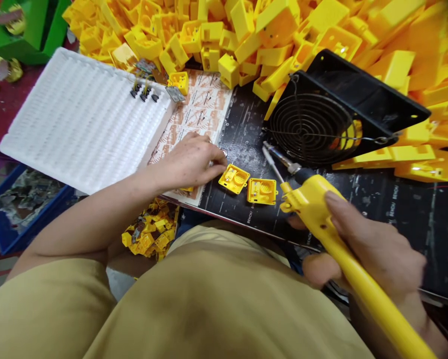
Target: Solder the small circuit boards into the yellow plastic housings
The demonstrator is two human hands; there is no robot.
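Note:
My right hand (pixel 373 244) is wrapped round a yellow soldering gun (pixel 321 214), whose metal tip and thin feed tube point up and left over the black bench. Two small open yellow plastic cases (pixel 262 191) lie side by side, hollow side up, left of the gun; metal bits show inside. At the upper left corner of the left-hand case (pixel 234 178), the thumb and fingers of my left hand (pixel 192 159) are pinched together on its edge. The soldering tip is apart from both cases. Part of another yellow piece shows under my left wrist.
A black fan (pixel 314 124) with a wire guard stands behind the gun. Yellow cases (pixel 209 32) are heaped along the back. A white foam tray (pixel 85 119) with small black parts lies left; a blue bin (pixel 7 219) and a green container (pixel 33 30) lie beyond.

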